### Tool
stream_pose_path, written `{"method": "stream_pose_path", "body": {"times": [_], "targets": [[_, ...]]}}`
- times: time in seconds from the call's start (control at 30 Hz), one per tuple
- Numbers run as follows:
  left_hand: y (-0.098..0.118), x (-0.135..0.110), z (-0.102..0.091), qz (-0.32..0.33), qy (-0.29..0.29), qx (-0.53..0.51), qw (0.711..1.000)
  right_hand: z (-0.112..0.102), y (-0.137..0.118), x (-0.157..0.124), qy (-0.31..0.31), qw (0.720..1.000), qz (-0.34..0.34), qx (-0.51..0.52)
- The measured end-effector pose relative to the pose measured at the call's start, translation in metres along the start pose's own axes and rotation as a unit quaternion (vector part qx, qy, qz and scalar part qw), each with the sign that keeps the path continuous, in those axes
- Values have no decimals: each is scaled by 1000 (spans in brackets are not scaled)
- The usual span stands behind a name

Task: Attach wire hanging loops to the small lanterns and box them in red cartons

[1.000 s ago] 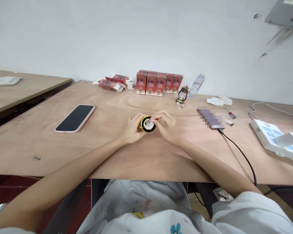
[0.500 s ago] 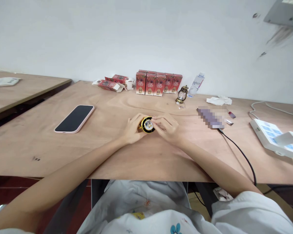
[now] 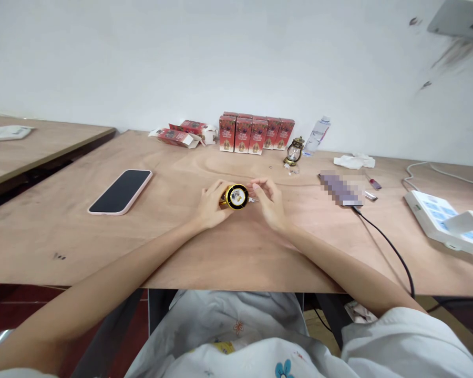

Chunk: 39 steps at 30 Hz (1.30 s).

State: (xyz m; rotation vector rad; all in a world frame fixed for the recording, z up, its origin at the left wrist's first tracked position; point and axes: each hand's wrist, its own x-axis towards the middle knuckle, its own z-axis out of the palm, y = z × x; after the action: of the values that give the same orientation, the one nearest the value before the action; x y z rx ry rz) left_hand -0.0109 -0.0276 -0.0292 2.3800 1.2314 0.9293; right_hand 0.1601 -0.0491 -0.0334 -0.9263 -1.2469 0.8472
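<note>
My left hand (image 3: 213,203) is wrapped around a small gold lantern (image 3: 237,197). The lantern is tipped so that its round, black-rimmed end faces me, with a white centre and small parts in it too fine to make out. To its right is my right hand (image 3: 271,203), fingers apart and bent towards the lantern, with a gap between them. Between that hand and the lantern lies a tiny silvery piece (image 3: 253,199); its kind cannot be made out. Farther back stands a bronze-coloured lantern (image 3: 294,151), with tiny loose bits (image 3: 291,170) in front of it.
Red boxes (image 3: 242,135) stand in rows by the wall, opened boxes (image 3: 177,137) to their left. A tilted bottle (image 3: 317,135) leans at the back. A phone (image 3: 121,192) lies left; a blurred-out phone (image 3: 340,189), crumpled tissue (image 3: 353,161) and power strip (image 3: 443,218) are right.
My right hand has drawn back from the lantern's end, its fingers spreading from a pinch. The lantern has turned slightly in my left hand, and the silvery piece now shows beside it.
</note>
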Motion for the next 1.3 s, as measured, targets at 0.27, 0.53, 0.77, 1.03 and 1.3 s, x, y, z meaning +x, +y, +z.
{"method": "stream_pose_path", "body": {"times": [0.27, 0.53, 0.77, 1.03, 1.3], "targets": [[0, 0, 0, 42, 32, 146, 988, 18, -8, -5, 11, 912, 363, 190], [16, -1, 12, 187, 54, 279, 940, 21, -2, -3, 82, 860, 419, 280], [16, 1, 4, 121, 39, 185, 975, 15, 13, -2, 28, 881, 403, 246], [-24, 17, -3, -78, 142, -29, 986, -5, 24, 7, -70, 910, 345, 220], [-32, 19, 3, -69, 130, -126, 981, -6, 17, 7, -43, 931, 315, 180]]}}
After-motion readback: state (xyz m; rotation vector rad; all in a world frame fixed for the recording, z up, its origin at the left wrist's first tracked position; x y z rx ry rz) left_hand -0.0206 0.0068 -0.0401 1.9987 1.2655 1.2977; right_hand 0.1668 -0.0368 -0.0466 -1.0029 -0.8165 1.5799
